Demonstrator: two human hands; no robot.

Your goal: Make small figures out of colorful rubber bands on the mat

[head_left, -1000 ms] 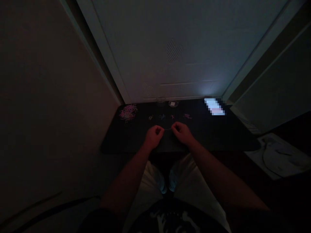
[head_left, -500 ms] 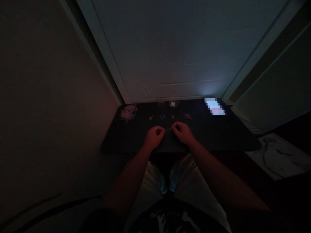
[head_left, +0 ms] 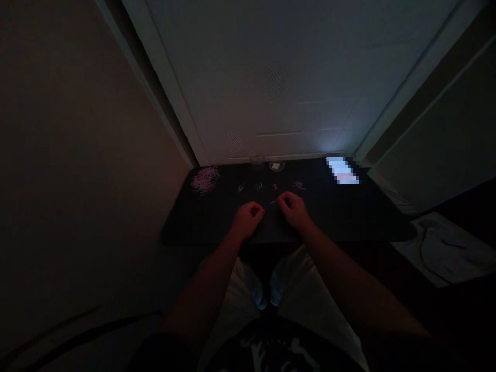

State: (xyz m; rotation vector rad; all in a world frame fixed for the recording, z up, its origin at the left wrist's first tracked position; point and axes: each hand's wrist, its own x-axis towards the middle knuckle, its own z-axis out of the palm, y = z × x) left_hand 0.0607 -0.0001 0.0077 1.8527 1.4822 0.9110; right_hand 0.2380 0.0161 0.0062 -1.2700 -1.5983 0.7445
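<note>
A thin, pale, strand-like band sticks out from the fingertips of your right hand, pointing toward your left over the dark, rounded-corner tabletop. Your right thumb and fingers are pinched on its end. Your left hand is near it, apart from the band, its fingers curled in toward the thumb; whether they grip anything, you cannot tell in this dimness.

Just beyond your hands lies a row of small clusters: yellowish strands, bluish-green strands, a small pink-red bunch and loose pink-purple strands. Behind them sit a clear round container and a shallow clear dish with a white square in it. A tangled multicoloured pile of thin strands lies at the far left, and a glowing, pixelated rectangular screen at the far right.
</note>
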